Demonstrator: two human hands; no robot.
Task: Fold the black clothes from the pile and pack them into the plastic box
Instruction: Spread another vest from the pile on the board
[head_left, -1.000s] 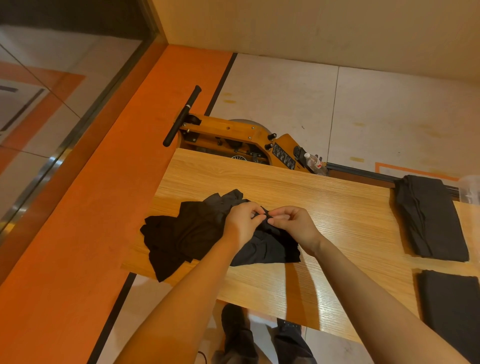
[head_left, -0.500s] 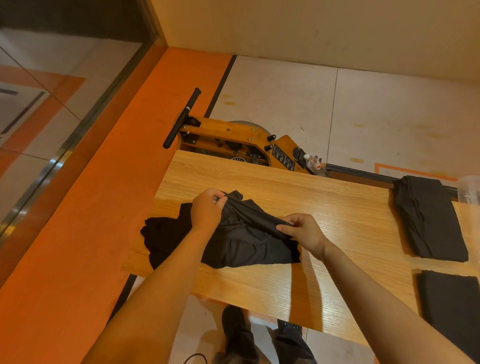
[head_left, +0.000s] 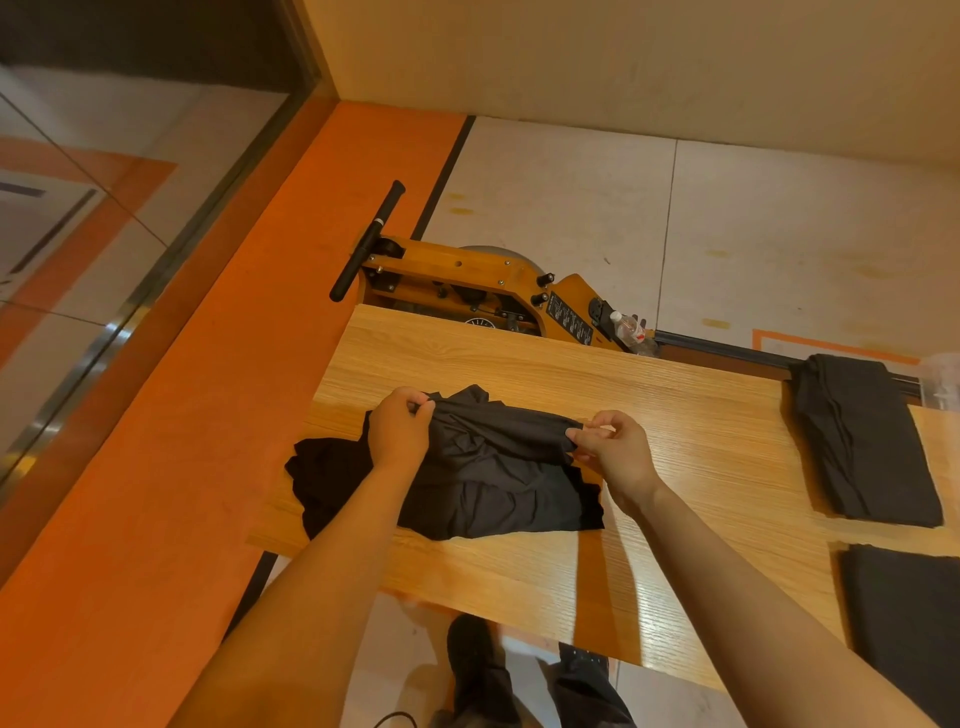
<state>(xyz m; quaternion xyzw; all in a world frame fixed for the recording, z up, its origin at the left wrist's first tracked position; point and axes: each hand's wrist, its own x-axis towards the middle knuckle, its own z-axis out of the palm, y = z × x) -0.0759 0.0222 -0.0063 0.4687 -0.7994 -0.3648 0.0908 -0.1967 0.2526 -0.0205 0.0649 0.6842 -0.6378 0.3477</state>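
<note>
A: How is the dark garment (head_left: 498, 467) held, and where is it found?

B: It is found on the worktop (head_left: 675, 415), on top of the pile of black clothes (head_left: 332, 473) toward nine o'clock. One end of its upper edge is pinched by the left hand (head_left: 400, 434), the other by the right hand (head_left: 615, 449), fingers curled round the cloth. The edge is drawn taut between the two grips, probably so that the piece can be spread flat for folding.

A: Is room left for that?

B: Bare wood is seen at twelve o'clock and toward three o'clock of the garment. The near worktop edge runs close at six o'clock, and the left edge is overlapped by the pile, so spreading is judged safer away from the body. Two folded pieces (head_left: 862, 441) are laid well apart at three o'clock. A clear container (head_left: 941, 379), perhaps the plastic box, is only glimpsed at the frame's right edge.
</note>
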